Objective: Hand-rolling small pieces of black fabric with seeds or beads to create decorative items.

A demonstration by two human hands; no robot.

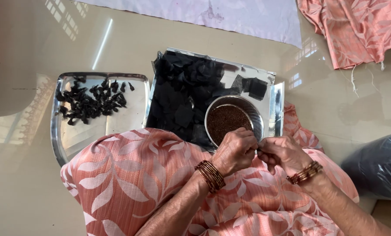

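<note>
small black piece (258, 150) | pinched between both hands' fingertips | just at 5 o'clock of round steel bowl (257, 117) of brown seeds

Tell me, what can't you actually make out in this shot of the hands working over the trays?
- Head view: whatever the left hand and right hand pinch between them; the fingers cover it.
- Near part of the tray of black pieces; the peach fabric hides it.
- Dark bag: cut by the right edge.
- Grains in the steel bowl: too small.

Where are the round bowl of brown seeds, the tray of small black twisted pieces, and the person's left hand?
Steel bowl (257, 114), head view, bare right rim.
Left steel tray (125, 120), head view, bare floor.
Left hand (235, 151), head view, back of hand.
</note>
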